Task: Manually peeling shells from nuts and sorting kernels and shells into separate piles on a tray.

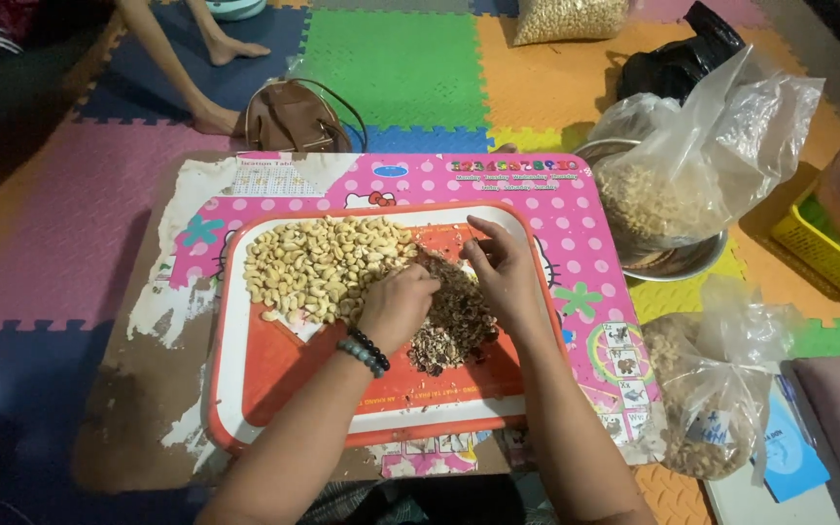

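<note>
An orange tray with a white rim (274,389) lies on a small pink polka-dot table (576,209). On its left half sits a heap of pale peeled cashew nuts (318,262); a dark pile of brown skins and bits (454,321) lies in the middle. My left hand (396,306), a beaded bracelet on the wrist, is curled with its fingers at the edge of the pale heap. My right hand (503,267) rests on the dark pile, fingers bent down into it. What the fingers pinch is hidden.
A metal bowl (678,262) holds a clear bag of nuts (673,190) to the right of the table. A tied bag of nuts (712,408) lies at the lower right. A brown handbag (289,117) sits behind the table, beside another person's feet (230,49). A yellow basket (814,243) stands far right.
</note>
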